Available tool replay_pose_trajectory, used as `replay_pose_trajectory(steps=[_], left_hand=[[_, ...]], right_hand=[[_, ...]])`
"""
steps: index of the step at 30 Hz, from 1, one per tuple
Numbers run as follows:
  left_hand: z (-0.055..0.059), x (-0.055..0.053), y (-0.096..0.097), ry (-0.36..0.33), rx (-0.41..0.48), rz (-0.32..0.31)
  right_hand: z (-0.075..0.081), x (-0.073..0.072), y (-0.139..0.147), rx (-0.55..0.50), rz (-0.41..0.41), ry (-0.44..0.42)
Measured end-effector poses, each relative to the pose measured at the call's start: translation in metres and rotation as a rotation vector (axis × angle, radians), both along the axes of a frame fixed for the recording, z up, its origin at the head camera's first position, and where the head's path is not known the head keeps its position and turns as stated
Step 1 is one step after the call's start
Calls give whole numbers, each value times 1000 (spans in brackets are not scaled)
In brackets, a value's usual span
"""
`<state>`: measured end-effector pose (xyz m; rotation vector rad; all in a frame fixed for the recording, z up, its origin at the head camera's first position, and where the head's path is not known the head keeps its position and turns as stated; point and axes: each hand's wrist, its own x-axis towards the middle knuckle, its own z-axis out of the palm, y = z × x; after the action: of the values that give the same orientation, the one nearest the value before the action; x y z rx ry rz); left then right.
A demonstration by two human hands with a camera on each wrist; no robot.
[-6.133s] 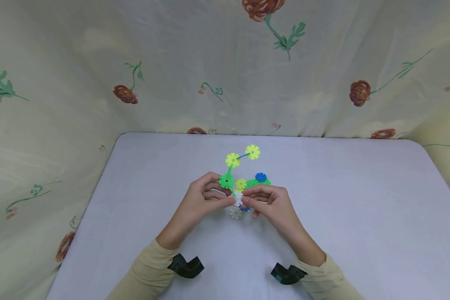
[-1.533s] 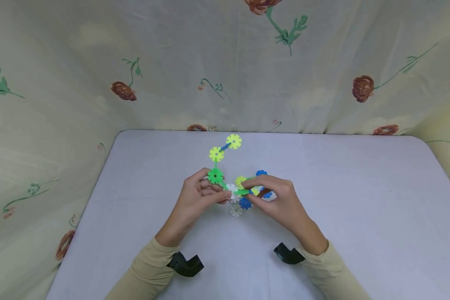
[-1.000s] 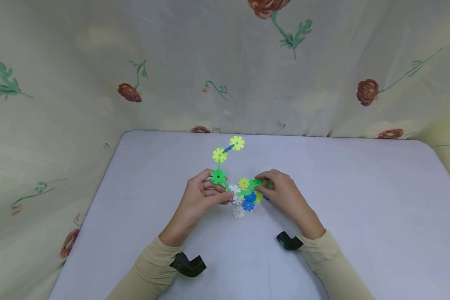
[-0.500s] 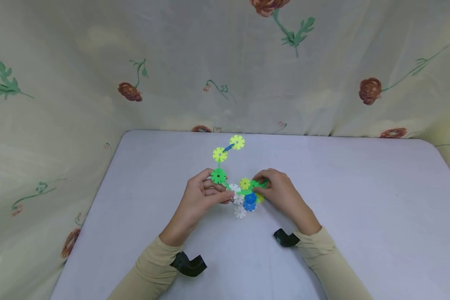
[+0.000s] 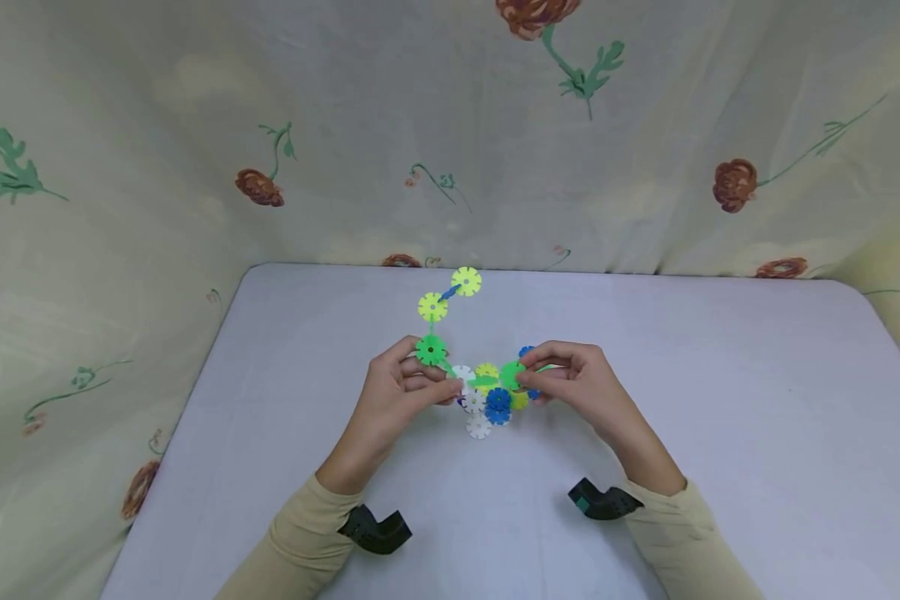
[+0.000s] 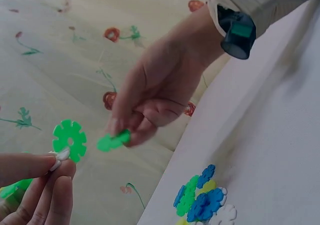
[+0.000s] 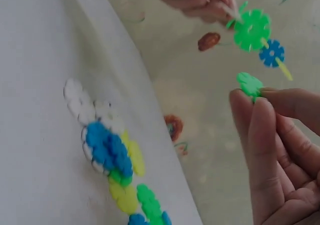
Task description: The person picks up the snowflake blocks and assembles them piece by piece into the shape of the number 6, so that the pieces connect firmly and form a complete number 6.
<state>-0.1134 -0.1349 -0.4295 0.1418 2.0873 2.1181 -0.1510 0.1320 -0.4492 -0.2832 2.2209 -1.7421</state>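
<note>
We see small, flat discs, seemingly of smooth plastic, each notched round its rim like a flower and pierced at the centre. Several are joined in a crooked chain [image 5: 424, 354], held up over the pale table [image 5: 727, 417]: yellow, blue, yellow and green lead down to a white disc [image 5: 461, 374], from which a green end disc [image 6: 75, 132] seems to jut, its exact joint hard to judge. A pile [image 7: 102, 144] of white, blue, yellow and green discs lies overlapped on the tabletop, and a creased curtain [image 5: 330, 92] hangs behind (its flowers brown-red on green stems)

Half a second ago the right hand's fingers were among the pile's green discs; now that hand has lifted to the chain with a single green disc [image 6: 111, 142]. In the oldest head picture both hands met at the white disc, and the green end disc did not show beyond it

Our left hand [image 5: 412, 387] pinches the white disc between thumb and forefinger, the other fingers curled beneath. Our right hand [image 5: 581, 375] pinches the single green disc at its rim, near the green end disc but apart from it, both forearms angled inward
</note>
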Motion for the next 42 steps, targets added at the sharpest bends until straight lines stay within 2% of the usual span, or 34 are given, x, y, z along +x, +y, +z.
replay_pose_trajectory(steps=[6,11,20,42], left_hand=[[1,0,0,9,1,11],[2,1,1,6,2,15],[2,2,1,-4,-5,6],[2,1,1,2,-25,15]], right_hand=[[10,10,-2,-57,7,50],[12,13,-3,-59,31,83],[16,15,-5,-28,20,125],[17,16,-6,-34,21,127]])
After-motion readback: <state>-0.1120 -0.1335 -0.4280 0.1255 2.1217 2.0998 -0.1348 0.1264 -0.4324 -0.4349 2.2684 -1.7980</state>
